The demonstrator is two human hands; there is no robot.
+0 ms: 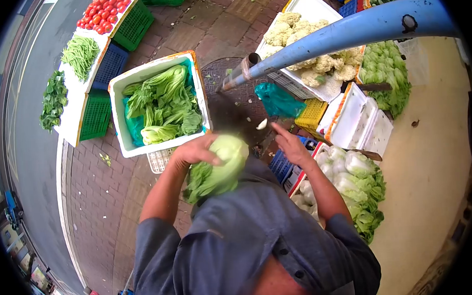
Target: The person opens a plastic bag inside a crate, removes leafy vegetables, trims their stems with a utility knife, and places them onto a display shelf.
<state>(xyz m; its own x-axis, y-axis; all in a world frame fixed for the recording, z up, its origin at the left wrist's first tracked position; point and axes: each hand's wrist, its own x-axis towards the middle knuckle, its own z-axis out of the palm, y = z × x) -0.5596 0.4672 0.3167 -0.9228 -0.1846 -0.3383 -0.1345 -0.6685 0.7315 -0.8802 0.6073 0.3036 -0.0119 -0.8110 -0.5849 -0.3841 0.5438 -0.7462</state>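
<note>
My left hand [198,151] is wrapped round a pale green head of leafy greens [222,164] in front of my body, its darker leaves hanging to the left. To the right, my right hand [291,144] is closed with the index finger extended; a dark, blurred thing shows by its fingers, too unclear to name. Near that fingertip is a small white cut piece [262,124]. Ahead on the left, similar leafy greens [164,106] lie in a white foam box [118,121] lined with a teal bag.
A blue metal pole [326,38] slants across the upper right. Cauliflowers [317,71] fill a white box behind it. Bagged cabbages [349,173] and an open foam box [346,117] stand right. Tomatoes [101,14] and green beans [80,57] sit on the left stand by the road.
</note>
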